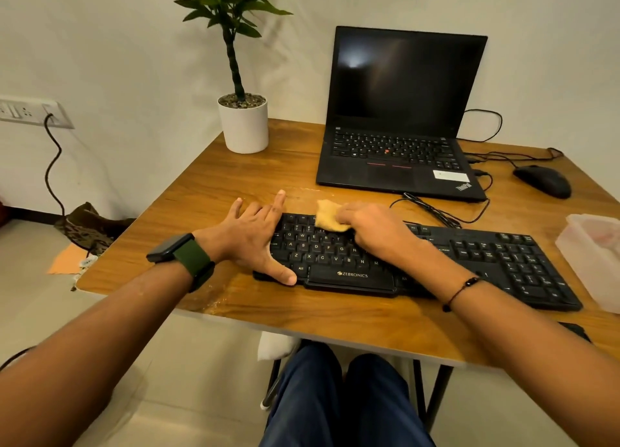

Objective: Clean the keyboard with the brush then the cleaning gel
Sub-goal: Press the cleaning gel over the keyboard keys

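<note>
Zebronics keyboard (436,265) steadied by splayed left hand (255,242) — yellow cleaning gel (330,215) pressed onto keys under right hand (375,232) fingers.

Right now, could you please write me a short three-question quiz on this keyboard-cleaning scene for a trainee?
1. True or false: the left hand rests on the left end of the keyboard.
2. What does the right hand press onto the keys? A) a brush B) a yellow cleaning gel C) a mouse
3. Fill in: the potted plant stands to the ____ of the laptop.

Key: 1 true; 2 B; 3 left.
</note>
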